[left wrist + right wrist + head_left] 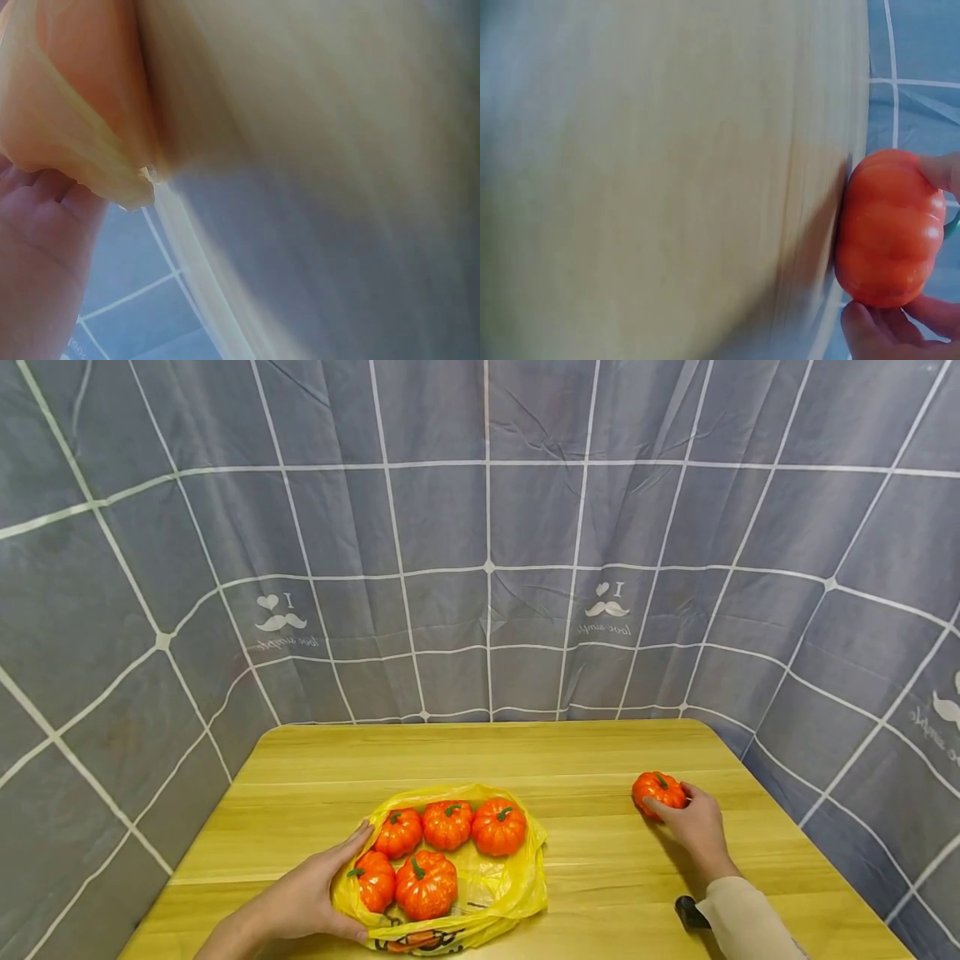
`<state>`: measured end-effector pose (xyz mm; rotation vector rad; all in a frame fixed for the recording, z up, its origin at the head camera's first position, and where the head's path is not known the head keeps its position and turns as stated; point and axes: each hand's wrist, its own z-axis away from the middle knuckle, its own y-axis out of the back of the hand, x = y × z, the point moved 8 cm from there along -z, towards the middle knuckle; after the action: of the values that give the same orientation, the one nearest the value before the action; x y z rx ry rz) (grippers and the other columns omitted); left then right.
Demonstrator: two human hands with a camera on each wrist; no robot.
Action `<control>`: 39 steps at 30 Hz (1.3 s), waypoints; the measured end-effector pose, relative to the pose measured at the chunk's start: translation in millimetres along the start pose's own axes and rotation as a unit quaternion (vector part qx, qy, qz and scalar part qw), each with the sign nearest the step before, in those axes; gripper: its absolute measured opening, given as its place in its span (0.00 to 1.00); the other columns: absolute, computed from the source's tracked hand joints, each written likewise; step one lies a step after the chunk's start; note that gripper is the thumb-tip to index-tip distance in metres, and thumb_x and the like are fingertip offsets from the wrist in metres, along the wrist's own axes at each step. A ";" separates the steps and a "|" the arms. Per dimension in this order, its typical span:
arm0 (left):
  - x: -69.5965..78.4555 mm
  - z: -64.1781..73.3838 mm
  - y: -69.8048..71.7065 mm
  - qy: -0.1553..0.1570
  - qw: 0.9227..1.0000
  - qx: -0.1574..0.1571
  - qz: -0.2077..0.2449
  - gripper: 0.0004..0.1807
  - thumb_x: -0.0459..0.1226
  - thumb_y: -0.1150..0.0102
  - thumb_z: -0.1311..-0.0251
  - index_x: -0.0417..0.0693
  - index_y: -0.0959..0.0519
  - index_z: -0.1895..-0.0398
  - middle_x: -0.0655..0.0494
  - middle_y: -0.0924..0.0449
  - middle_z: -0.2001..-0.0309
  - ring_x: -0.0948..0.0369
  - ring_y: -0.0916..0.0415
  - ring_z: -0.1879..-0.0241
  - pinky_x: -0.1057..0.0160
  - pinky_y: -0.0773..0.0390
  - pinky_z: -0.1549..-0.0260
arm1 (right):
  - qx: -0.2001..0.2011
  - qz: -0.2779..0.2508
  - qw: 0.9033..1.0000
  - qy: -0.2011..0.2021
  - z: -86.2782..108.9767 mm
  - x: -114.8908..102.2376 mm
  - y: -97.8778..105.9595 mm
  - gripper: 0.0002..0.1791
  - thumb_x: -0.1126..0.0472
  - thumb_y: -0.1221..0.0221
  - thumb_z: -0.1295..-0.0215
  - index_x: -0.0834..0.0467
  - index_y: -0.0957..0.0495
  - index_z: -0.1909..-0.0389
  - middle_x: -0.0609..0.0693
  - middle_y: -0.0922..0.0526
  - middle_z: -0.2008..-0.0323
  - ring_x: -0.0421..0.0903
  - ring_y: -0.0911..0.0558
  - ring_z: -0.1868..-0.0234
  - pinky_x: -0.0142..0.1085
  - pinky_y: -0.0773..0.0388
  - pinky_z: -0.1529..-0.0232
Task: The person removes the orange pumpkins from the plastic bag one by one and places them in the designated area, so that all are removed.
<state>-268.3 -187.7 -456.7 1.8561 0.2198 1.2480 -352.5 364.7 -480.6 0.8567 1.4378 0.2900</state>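
My right hand (697,828) holds a small orange toy pumpkin (654,787) with a green stem at the right of the table. Up close in the right wrist view, thumb and fingers pinch the pumpkin (889,229) from opposite sides, low against the wood. My left hand (311,889) grips the left side of a yellow plastic bag (525,893), thumb at the front rim and fingers along the side. Several more pumpkins (426,885) sit inside the wide-mouthed bag. The left wrist view has the bag (67,127) bulging above curled fingers (37,187).
A wood-grain table (585,860) carries everything. Grey curtains (442,610) with white grid lines surround its back and sides. A black strap piece (688,913) shows beside the right sleeve (750,918).
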 end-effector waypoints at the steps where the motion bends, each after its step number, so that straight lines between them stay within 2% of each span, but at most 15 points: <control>1: 0.1 0.0 -0.1 0.000 1.000 0.000 0.001 0.70 0.59 0.20 0.63 0.36 0.47 0.22 0.34 0.50 0.24 0.37 0.48 0.28 0.69 0.51 0.35 | 0.003 0.000 1.000 -0.002 0.9 -0.3 0.2 0.56 0.45 0.29 0.42 0.79 0.46 0.29 0.80 0.39 0.35 0.73 0.35 0.35 0.62 0.35 0.35; 5: -0.3 -0.2 -0.6 -0.001 1.000 0.000 0.000 0.70 0.59 0.20 0.63 0.36 0.47 0.22 0.34 0.50 0.24 0.37 0.48 0.28 0.70 0.52 0.35 | 0.025 -0.013 1.000 -0.013 6.2 -4.4 3.1 0.70 0.36 0.27 0.50 0.71 0.57 0.23 0.77 0.50 0.29 0.73 0.43 0.31 0.66 0.42 0.33; 7: -0.6 -0.2 -0.8 -0.001 1.000 -0.001 0.001 0.70 0.59 0.20 0.63 0.36 0.47 0.22 0.34 0.50 0.24 0.37 0.48 0.28 0.69 0.52 0.35 | 0.043 -0.022 0.999 -0.009 9.6 -10.4 6.6 0.72 0.34 0.26 0.54 0.67 0.58 0.21 0.74 0.52 0.27 0.71 0.45 0.29 0.67 0.43 0.33; 13: -1.3 -0.8 -0.1 -0.006 1.000 0.002 0.003 0.69 0.58 0.19 0.63 0.35 0.47 0.22 0.34 0.50 0.24 0.37 0.48 0.28 0.72 0.53 0.35 | 0.097 -0.034 0.993 0.054 19.3 -43.6 17.1 0.66 0.39 0.22 0.56 0.64 0.48 0.23 0.69 0.47 0.27 0.67 0.45 0.28 0.67 0.41 0.34; 18: -1.1 -0.9 -0.1 -0.010 1.000 0.002 0.006 0.69 0.58 0.19 0.63 0.34 0.47 0.22 0.33 0.50 0.24 0.36 0.49 0.28 0.74 0.54 0.36 | 0.098 -0.036 0.988 0.110 30.4 -74.0 9.8 0.64 0.42 0.22 0.55 0.65 0.46 0.24 0.68 0.44 0.28 0.67 0.41 0.31 0.67 0.35 0.39; 24: -1.2 -0.9 -0.8 -0.008 1.000 0.000 0.012 0.69 0.58 0.19 0.63 0.35 0.47 0.22 0.33 0.50 0.24 0.37 0.49 0.28 0.74 0.54 0.36 | 0.029 -0.082 0.984 0.156 45.7 -104.1 -18.7 0.63 0.43 0.22 0.54 0.63 0.46 0.23 0.66 0.40 0.31 0.65 0.36 0.34 0.61 0.31 0.38; 29: -2.6 -1.3 -1.5 -0.007 1.000 0.000 0.008 0.70 0.58 0.19 0.63 0.35 0.47 0.22 0.34 0.50 0.24 0.37 0.49 0.28 0.74 0.54 0.36 | -0.040 -0.141 0.967 0.207 59.1 -122.0 -49.7 0.58 0.51 0.19 0.55 0.63 0.40 0.26 0.61 0.35 0.31 0.61 0.31 0.35 0.54 0.31 0.34; 33: -2.0 -1.4 -1.3 -0.010 1.000 0.001 0.010 0.69 0.58 0.19 0.63 0.34 0.47 0.22 0.33 0.49 0.24 0.36 0.48 0.28 0.75 0.54 0.36 | -0.081 -0.163 0.953 0.240 71.2 -132.3 -73.9 0.53 0.55 0.18 0.57 0.62 0.34 0.30 0.58 0.29 0.35 0.57 0.26 0.38 0.51 0.27 0.37; 39: -2.7 -2.1 -0.9 -0.007 1.000 -0.002 0.011 0.69 0.58 0.19 0.63 0.35 0.46 0.22 0.34 0.50 0.24 0.36 0.48 0.28 0.73 0.54 0.36 | -0.144 -0.191 0.938 0.250 87.7 -147.3 -108.6 0.49 0.56 0.18 0.58 0.60 0.30 0.33 0.56 0.25 0.38 0.58 0.24 0.41 0.47 0.24 0.40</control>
<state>-271.0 -187.5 -458.9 1.8680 0.1882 1.2488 -327.7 165.4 -451.6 0.2531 1.9376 0.4280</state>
